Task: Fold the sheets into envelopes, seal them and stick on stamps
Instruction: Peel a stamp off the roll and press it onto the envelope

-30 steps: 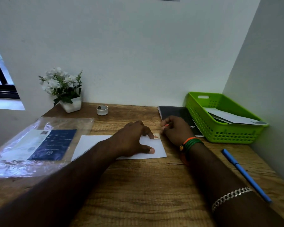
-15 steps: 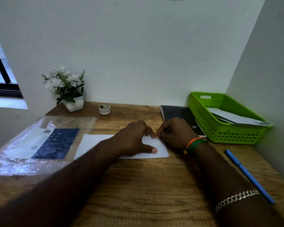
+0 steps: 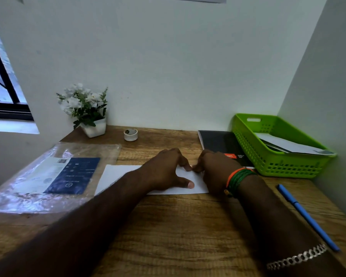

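A flat white envelope [image 3: 120, 174] lies on the wooden surface [image 3: 178, 226] left of the green basket [image 3: 278, 164] (papers inside), left hand [image 3: 166, 170] spread flat on it, right hand [image 3: 214, 166] fingertips pressing its corner, neither grip closed around anything.

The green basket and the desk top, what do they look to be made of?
The green basket looks like moulded plastic, slightly glossy: uniform lime colour, with regular punched slots in its walls. The desk top looks like wood or a wood-pattern laminate, matte, with brown grain streaks; which of the two cannot be told.
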Demonstrator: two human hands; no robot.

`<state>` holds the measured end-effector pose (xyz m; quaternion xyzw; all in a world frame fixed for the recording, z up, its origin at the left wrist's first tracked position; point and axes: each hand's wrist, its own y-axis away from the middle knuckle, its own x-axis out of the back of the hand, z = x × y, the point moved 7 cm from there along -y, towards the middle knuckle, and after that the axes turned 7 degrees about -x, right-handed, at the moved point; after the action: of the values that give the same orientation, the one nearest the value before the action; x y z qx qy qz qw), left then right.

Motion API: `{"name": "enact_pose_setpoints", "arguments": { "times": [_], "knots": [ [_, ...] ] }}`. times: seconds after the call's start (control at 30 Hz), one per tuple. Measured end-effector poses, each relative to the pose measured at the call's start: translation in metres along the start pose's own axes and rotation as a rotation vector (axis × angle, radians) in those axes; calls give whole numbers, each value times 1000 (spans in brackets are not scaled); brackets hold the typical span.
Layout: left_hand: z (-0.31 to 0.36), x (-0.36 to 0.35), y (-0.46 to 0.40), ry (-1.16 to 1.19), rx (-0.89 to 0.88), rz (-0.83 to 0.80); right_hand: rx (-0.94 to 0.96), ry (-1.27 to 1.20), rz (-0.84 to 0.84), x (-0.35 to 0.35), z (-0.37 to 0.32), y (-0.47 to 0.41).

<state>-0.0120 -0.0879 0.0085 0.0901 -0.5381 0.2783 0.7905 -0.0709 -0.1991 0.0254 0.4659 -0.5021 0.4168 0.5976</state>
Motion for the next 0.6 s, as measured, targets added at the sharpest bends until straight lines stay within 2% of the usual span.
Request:
{"name": "enact_pose_setpoints", "arguments": {
  "times": [0.1,0.2,0.4,0.6],
  "knots": [
    [-2,0,-2,-8,-3,9,-7,101,-118,-10,-3,6],
    [-3,1,-3,-17,-1,19,-32,152,-147,-16,-13,12],
    [0,1,-2,-18,0,17,13,192,-48,-21,-13,24],
    [0,-2,-2,-6,23,9,89,33,181,-20,-1,30]
  ]
}}
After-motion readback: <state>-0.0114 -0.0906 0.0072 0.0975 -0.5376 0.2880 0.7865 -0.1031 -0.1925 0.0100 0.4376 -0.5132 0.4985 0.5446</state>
